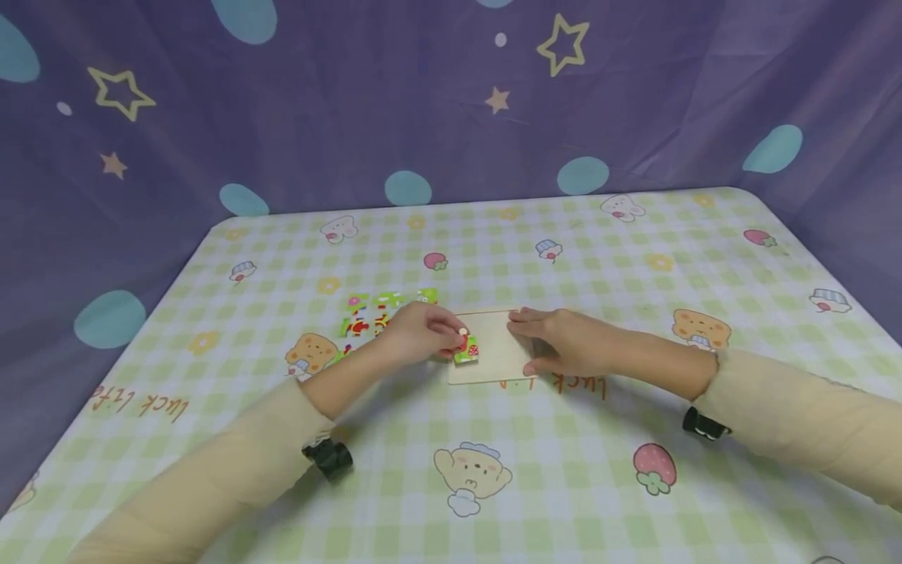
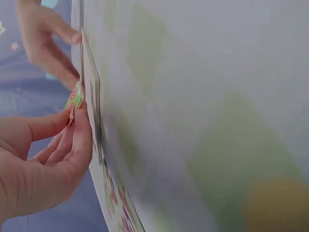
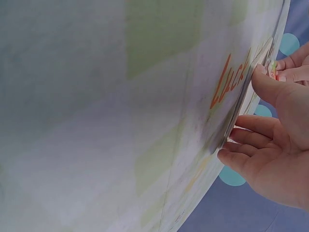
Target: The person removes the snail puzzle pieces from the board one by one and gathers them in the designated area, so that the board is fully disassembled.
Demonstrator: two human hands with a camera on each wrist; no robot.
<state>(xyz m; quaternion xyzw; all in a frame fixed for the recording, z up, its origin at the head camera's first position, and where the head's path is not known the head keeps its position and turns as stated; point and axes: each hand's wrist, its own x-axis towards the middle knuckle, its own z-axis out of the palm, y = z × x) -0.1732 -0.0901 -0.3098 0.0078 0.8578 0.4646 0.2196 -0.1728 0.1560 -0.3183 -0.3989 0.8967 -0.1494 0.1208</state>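
Note:
In the head view, my left hand (image 1: 420, 335) pinches a small puzzle piece (image 1: 467, 352) between thumb and fingertips, over the left part of a pale flat board (image 1: 488, 330). Green with a red-and-white mushroom print, the same puzzle piece (image 2: 75, 98) shows at my left fingertips (image 2: 83, 121) in the left wrist view. My right hand (image 1: 569, 342) rests at the board's right side, thumb toward the near edge and fingers toward the far edge. The right wrist view has that hand's thumb (image 3: 266, 84) and fairly straight fingers (image 3: 256, 137) touching the board, spread apart.
Several colourful puzzle pieces (image 1: 355, 325) lie left of the board, partly hidden behind my left hand. A checked, printed cloth (image 1: 564, 470) covers the table. Behind it hangs a purple curtain (image 1: 338, 110) with stars. Black wrist devices (image 1: 329, 457) sit at both sleeves.

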